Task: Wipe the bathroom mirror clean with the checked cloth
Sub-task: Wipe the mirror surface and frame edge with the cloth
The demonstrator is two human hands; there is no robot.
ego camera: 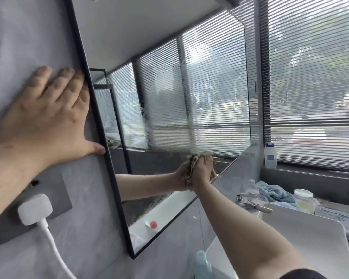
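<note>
On wall (18, 37): mirror (169, 87). Left, against its frame: left hand (44, 117), flat on wall. On glass at lower right edge: cloth (191, 162), gripped in right hand (204, 172). Below left hand: plug (35, 208). Right, near: basin (300, 228); beyond it jar (303, 200), towel (274, 193). Far sill (310, 172): bottle (270, 155).

We see little of the checked cloth (192, 164), bunched inside the right hand (204, 171). The mirror (169, 87) runs off the top edge, and a blurred blue bottle (201, 264) is cut at the bottom.
</note>
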